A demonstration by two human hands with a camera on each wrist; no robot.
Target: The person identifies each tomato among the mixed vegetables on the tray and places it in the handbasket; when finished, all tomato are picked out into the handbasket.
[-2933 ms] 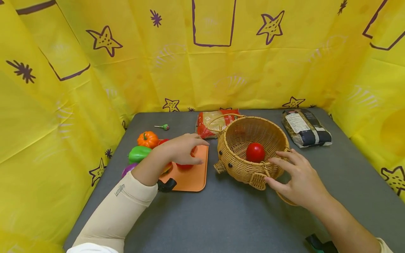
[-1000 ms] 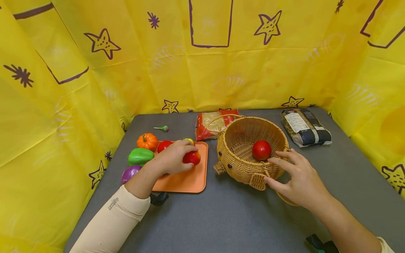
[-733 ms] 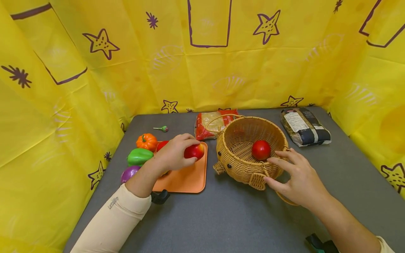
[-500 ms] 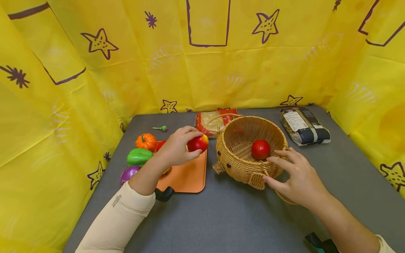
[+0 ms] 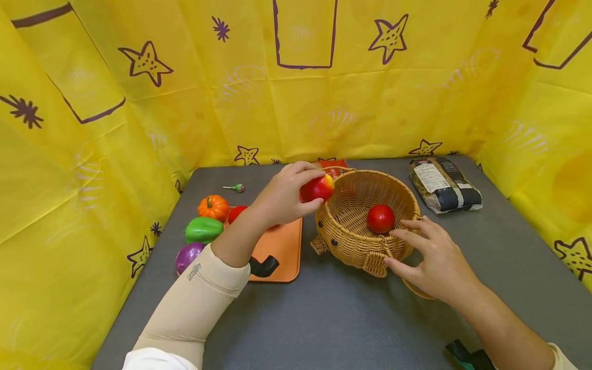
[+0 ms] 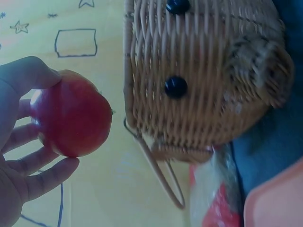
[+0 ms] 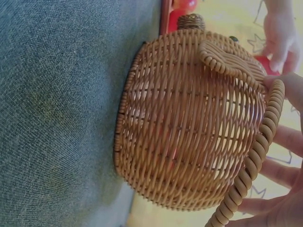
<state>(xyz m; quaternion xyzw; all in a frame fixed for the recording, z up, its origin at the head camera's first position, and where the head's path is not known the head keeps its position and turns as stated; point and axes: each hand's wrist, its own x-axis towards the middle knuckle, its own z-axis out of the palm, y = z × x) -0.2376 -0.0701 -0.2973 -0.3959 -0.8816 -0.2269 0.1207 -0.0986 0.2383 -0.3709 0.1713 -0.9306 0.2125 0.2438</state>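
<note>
Thumb of my R hand (image 5: 437, 259) rests on the basket (image 5: 351, 253) rim, fingers spread n loose. Red ball (image 5: 381, 219) is inside. Tray (image 5: 288, 261) on the L w/ red fruit (image 5: 237, 213), plus pepper (image 5: 203, 229) n pumpkin (image 5: 214, 207) alongside. My L hand (image 5: 283, 198) is gripping an apple (image 5: 317, 189) midair, just beside the basket's L rim. Dark bag (image 5: 446, 185) far R, yellow cloth (image 5: 296, 118) at back.

Basket (image 5: 353, 252): was ribbed, woven wicker, its eyes (image 6: 175, 87) smooth and glossy. Red fruit (image 5: 316, 189): skin was smooth, shiny, plastic-looking. Green pepper (image 5: 203, 229) and purple vegetable (image 5: 188, 256): both looked like glossy plastic. Tray (image 5: 287, 252): appeared smooth, satin plastic. Packet (image 5: 444, 186): was crinkled plastic film. Tabletop covering (image 5: 324, 324): looked matt, woven cloth. Backdrop (image 5: 296, 113): was creased, slightly shiny fabric.
</note>
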